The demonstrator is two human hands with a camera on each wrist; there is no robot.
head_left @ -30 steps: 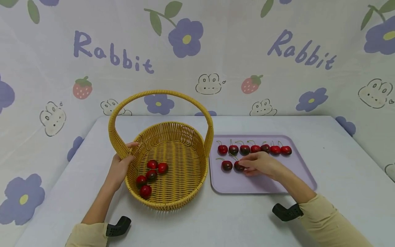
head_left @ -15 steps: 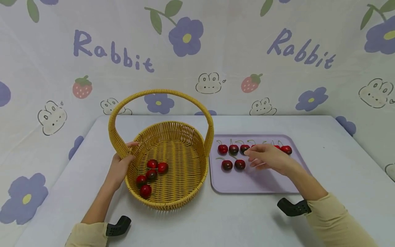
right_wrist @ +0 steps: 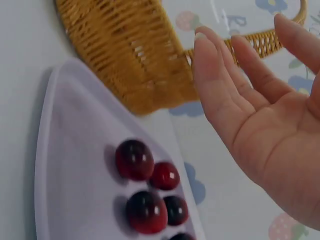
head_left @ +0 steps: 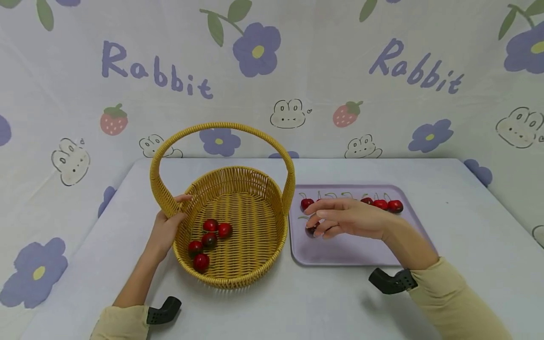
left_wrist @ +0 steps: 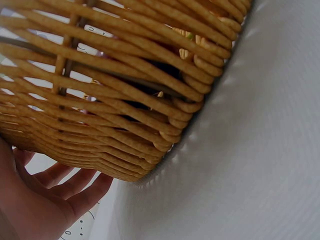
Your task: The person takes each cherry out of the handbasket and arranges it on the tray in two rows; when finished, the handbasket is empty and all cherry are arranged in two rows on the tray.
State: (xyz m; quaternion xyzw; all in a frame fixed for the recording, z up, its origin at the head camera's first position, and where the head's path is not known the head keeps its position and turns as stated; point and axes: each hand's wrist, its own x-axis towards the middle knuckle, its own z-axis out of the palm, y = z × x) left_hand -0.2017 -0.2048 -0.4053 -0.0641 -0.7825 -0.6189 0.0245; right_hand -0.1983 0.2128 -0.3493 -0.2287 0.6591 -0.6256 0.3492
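Hovering above the left part of the tray (head_left: 408, 245), the right hand (head_left: 348, 218) has its fingers stretched out and a little relaxed, and the right wrist view shows the palm bare, with nothing held in it. Its fingertips are over the two cherries of the near row; one of them (head_left: 311, 229) shows partly under the fingers, the other is hidden in the head view, so I cannot tell if a finger touches it. Both wrists carry a beige sleeve and a black mount. The left hand (head_left: 166, 225) holds the left rim of the basket (head_left: 238, 278), the thumb lying over the rim near the foot of the handle (head_left: 221, 126) and the fingers pressed against the outside wall, as the left wrist view shows. Inside the basket, on its left near side, five cherries (head_left: 209, 240) lie close together on the woven floor. Farther back on the tray a row of cherries runs from left to right; the hand covers its middle, so only the leftmost one (head_left: 307, 203) and three at the right end (head_left: 381, 204) are seen. The basket stands just beside the tray, both on a pale table (head_left: 467, 226), and behind it hangs a cloth (head_left: 272, 71) printed with flowers, rabbits and strawberries.
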